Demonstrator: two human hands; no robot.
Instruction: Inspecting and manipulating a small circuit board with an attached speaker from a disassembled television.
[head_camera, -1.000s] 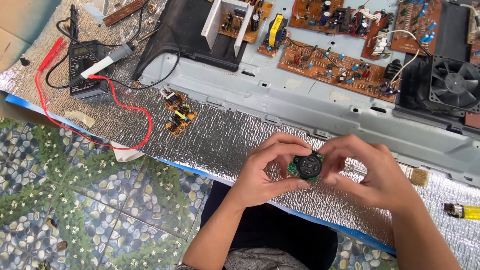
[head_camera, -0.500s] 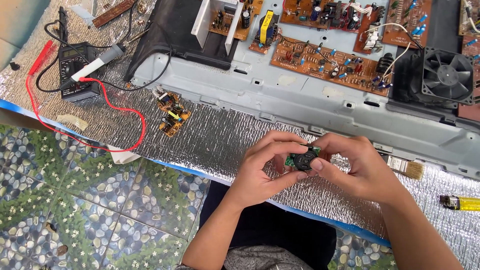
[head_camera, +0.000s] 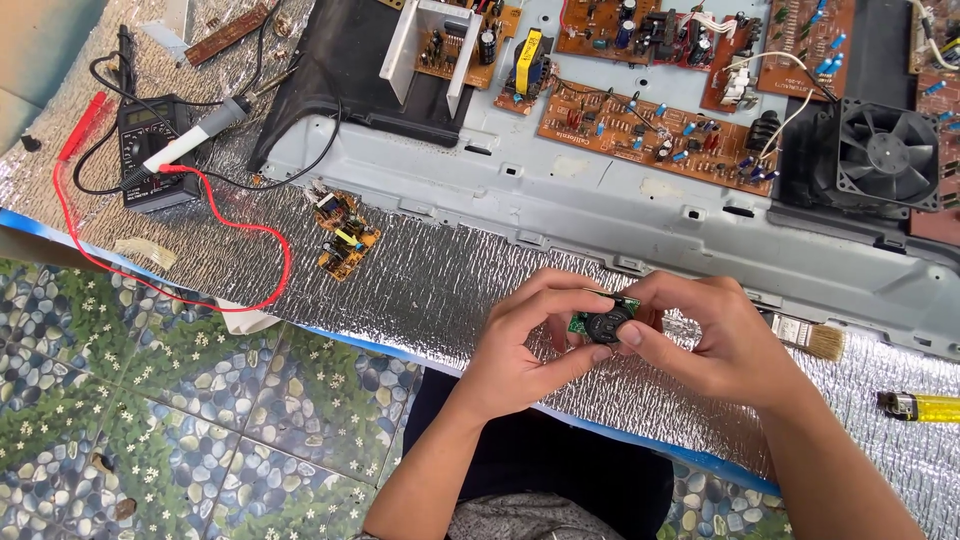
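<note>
Head view: both hands meet over the front edge of the silver foil mat (head_camera: 450, 280), just in front of the grey metal chassis (head_camera: 600, 200). Left hand (head_camera: 520, 345) and right hand (head_camera: 715, 345) both pinch one small green circuit board (head_camera: 600, 322) with a round black part on it. Left grip: fingers curled narrow around the board's left side, thumb below. Right grip: fingertips closed on the board's right side, thumb pressed against the black round part. The board is held up off the mat, between the two hands, partly hidden by fingers.

Around them: a paintbrush (head_camera: 815, 340) lies just right of the right hand, on the mat. A yellow lighter (head_camera: 925, 406) sits further right, near the frame edge. A small yellow-brown circuit board (head_camera: 343, 235) lies on the mat, well left of the hands. A black multimeter (head_camera: 150, 150) is at far left with a red lead (head_camera: 270, 250) looping toward the mat edge. Brown circuit boards (head_camera: 650, 130) are mounted on the chassis, and a black fan (head_camera: 885, 155) sits at top right. Below the mat, a pebble-pattern tile floor (head_camera: 150, 420).
</note>
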